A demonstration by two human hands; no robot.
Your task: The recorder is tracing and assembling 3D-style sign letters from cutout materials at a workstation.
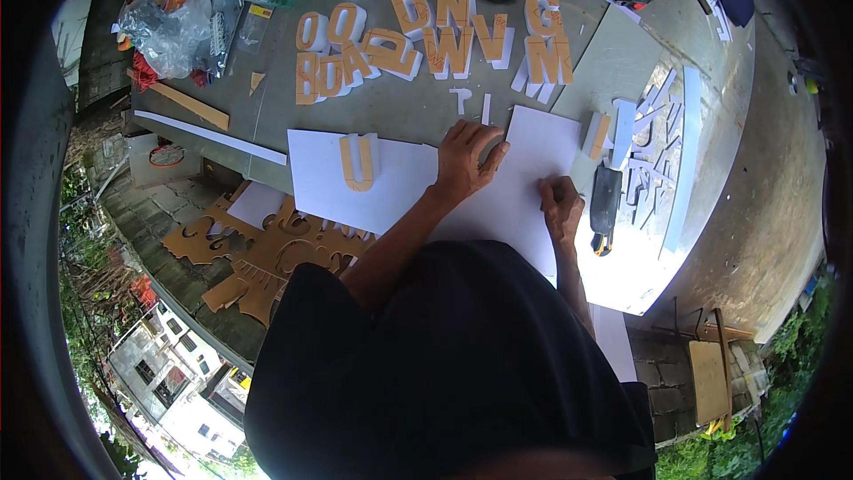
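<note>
Pressing flat on smooth white sheet (524,178), both hands (468,163), foam letters (426,31) beyond.

A person in a dark, near-black short-sleeved top fills the lower frame, the loose, unmarked fabric bunched across the shoulders and chest. Both forearms are bare from the sleeves down. The left hand (468,160) and right hand (562,205) show no gloves, watch or rings.

My head camera looks steeply down over my chest at the grey table (426,111) in front of me, close in, its fisheye bending the far edges; there is one view.
</note>
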